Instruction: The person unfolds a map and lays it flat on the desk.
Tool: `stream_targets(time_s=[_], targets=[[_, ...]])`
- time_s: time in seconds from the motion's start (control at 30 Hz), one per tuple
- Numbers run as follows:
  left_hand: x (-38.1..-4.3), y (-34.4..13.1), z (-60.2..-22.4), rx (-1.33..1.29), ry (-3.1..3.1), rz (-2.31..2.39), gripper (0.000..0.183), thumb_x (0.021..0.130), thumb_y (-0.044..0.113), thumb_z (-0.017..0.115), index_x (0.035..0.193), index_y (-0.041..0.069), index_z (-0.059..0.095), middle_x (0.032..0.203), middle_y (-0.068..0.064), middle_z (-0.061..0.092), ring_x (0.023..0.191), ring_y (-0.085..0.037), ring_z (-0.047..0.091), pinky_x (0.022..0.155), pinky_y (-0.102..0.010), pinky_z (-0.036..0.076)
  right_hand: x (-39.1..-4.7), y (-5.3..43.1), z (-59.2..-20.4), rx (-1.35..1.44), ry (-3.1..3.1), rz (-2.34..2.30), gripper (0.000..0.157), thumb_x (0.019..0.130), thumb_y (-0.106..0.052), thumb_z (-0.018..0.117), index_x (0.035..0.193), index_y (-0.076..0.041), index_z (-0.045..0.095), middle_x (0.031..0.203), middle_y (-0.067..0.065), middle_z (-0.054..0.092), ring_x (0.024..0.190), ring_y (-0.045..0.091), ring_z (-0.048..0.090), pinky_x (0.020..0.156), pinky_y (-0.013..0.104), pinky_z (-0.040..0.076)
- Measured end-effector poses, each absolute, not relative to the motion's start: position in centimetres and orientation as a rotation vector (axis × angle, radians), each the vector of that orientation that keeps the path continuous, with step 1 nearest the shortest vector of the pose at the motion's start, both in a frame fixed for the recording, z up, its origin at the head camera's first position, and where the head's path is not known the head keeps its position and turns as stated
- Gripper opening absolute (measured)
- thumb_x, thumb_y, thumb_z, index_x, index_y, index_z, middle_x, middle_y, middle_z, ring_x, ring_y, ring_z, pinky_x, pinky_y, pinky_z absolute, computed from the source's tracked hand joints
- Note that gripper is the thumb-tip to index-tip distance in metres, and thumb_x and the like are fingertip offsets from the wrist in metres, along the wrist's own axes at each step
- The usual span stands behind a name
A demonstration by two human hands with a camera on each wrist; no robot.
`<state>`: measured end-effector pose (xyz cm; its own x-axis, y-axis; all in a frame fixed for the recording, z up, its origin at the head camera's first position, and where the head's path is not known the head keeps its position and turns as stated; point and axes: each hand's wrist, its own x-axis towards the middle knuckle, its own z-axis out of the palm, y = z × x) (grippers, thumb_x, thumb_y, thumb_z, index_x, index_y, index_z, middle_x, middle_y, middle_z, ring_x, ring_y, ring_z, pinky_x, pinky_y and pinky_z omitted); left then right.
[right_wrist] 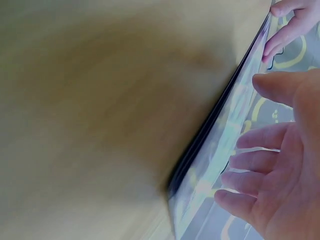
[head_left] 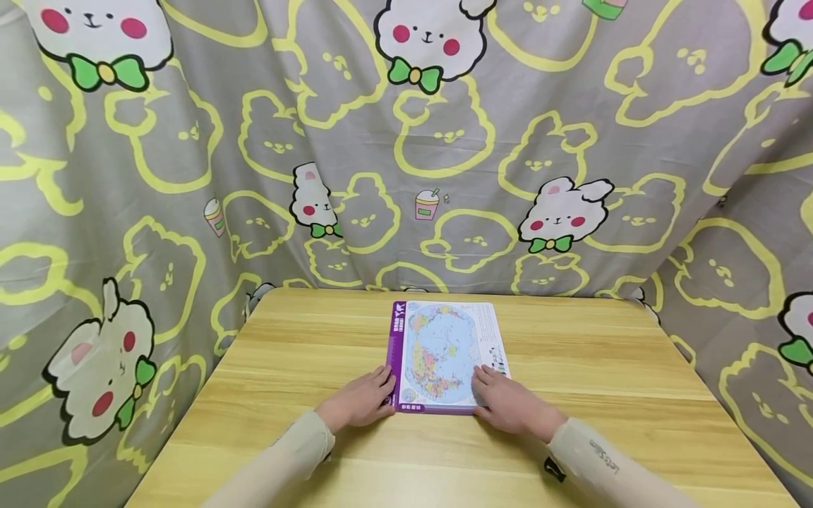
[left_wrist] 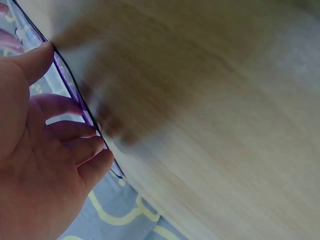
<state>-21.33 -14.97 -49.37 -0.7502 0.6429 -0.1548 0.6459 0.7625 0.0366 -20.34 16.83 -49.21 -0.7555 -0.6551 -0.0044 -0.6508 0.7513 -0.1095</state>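
Note:
A flat world map board with a purple strip down its left side lies on the table, its map turned sideways. My left hand rests at the near left edge, its fingertips and thumb along the purple border. Over the lower right part of the board lies my right hand, fingers extended and slightly spread. In the left wrist view the fingertips of the left hand meet the board's thin dark edge. The right wrist view shows relaxed fingers over the glossy surface, with dark layers along the board's near side.
The wood-grain table extends around the board on all sides. A grey curtain with cartoon rabbits and yellow outlines hangs behind the table and along both sides. A small dark clip shows beneath the right sleeve.

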Motion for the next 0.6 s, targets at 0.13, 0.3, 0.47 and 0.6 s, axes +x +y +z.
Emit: stream_targets(time_s=[0.13, 0.3, 0.47, 0.6], targets=[[-21.2, -14.9, -49.3, 1.021, 2.79, -0.032, 0.063, 0.098, 0.04, 0.048, 0.142, -0.004, 0.037, 0.149, -0.024, 0.029, 0.137, -0.035, 0.027, 0.112, -0.041, 0.026, -20.7, 15.5, -49.1, -1.148, 2.889, -0.146, 0.058, 0.094, -0.033, 0.057, 0.132, 0.009, 0.048, 0.14, 0.028, 0.04, 0.13, 0.042, 0.037, 0.106, 0.049, 0.033], [-21.2, -14.9, -49.4, 1.009, 2.785, -0.024, 0.063, 0.098, 0.039, 0.048, 0.142, -0.004, 0.037, 0.149, -0.023, 0.028, 0.137, -0.035, 0.027, 0.112, -0.041, 0.025, -21.5, 13.8, -48.9, -1.248, 2.862, -0.111, 0.057, 0.094, -0.036, 0.056, 0.133, 0.005, 0.049, 0.141, 0.026, 0.041, 0.13, 0.041, 0.038, 0.106, 0.048, 0.034], [-21.2, -14.9, -49.4, 1.011, 2.781, -0.007, 0.062, 0.098, 0.037, 0.049, 0.142, -0.005, 0.037, 0.148, -0.024, 0.029, 0.137, -0.035, 0.027, 0.112, -0.041, 0.025, -22.2, 12.1, -48.8, -1.284, 2.811, -0.134, 0.06, 0.095, -0.041, 0.054, 0.137, 0.001, 0.046, 0.144, 0.024, 0.036, 0.132, 0.039, 0.035, 0.108, 0.046, 0.032], [-21.2, -14.9, -49.4, 1.02, 2.784, -0.012, 0.062, 0.098, 0.037, 0.05, 0.141, -0.006, 0.037, 0.148, -0.024, 0.029, 0.137, -0.035, 0.028, 0.112, -0.041, 0.026, -22.6, 10.9, -48.8, -1.32, 2.783, -0.165, 0.064, 0.094, -0.044, 0.054, 0.138, 0.0, 0.045, 0.146, 0.022, 0.035, 0.133, 0.039, 0.034, 0.107, 0.044, 0.032]])
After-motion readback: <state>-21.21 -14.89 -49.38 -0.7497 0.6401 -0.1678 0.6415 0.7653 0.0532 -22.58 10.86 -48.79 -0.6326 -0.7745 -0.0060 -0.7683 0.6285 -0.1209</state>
